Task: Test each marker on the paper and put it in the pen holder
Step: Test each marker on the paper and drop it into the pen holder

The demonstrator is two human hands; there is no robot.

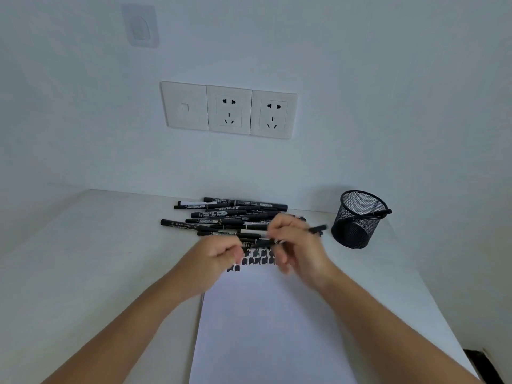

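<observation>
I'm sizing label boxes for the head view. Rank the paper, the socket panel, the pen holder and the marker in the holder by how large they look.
1. paper (nearest the camera, which enlarges it)
2. socket panel
3. pen holder
4. marker in the holder, only its upper end plainly showing

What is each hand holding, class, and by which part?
The right hand grips a slim black marker around its middle; the left hand pinches one end, possibly the cap; blur hides detail.

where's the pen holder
In the head view the pen holder stands at the back right of the table, just right of the marker pile, with one marker in it.
</observation>
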